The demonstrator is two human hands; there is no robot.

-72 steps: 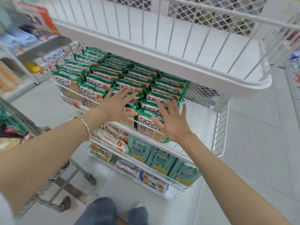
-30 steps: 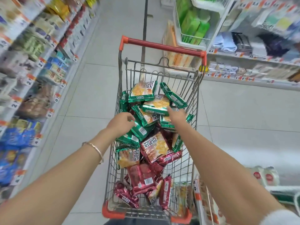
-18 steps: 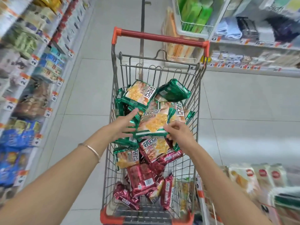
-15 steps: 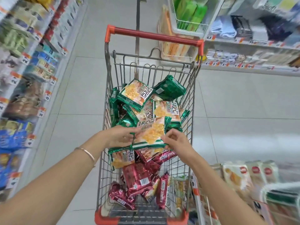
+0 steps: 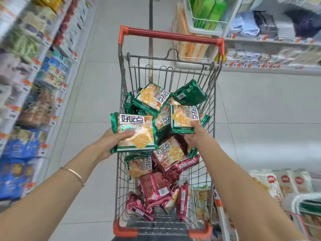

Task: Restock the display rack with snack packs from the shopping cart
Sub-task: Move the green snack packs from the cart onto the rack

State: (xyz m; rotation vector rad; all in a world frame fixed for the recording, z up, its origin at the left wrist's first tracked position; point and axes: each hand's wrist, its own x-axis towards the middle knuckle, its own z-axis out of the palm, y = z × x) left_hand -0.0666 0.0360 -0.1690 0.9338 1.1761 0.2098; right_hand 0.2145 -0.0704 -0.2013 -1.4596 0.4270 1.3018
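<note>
A wire shopping cart (image 5: pixel 121 94) with a red handle stands in front of me, holding several green snack packs on top and dark red packs (image 5: pixel 156 190) nearer me. My left hand (image 5: pixel 112 140) grips a green snack pack (image 5: pixel 134 132) lifted above the cart's left rim. My right hand (image 5: pixel 194 134) holds another green pack (image 5: pixel 184 118) by its lower edge, over the pile. The display rack (image 5: pixel 305 204) shows only as a blurred edge at the lower right.
Stocked shelves (image 5: pixel 34 87) line the aisle on the left. At the back right are shelves (image 5: pixel 269 53) and a white wire basket (image 5: pixel 205 23) of green packs. White packs with red labels (image 5: pixel 278 181) sit low on the right. Tiled floor lies on both sides of the cart.
I turned from the rack to the cart and reached into the pile. Each hand has since taken a green pack and lifted it, the left one moving leftward over the rim.
</note>
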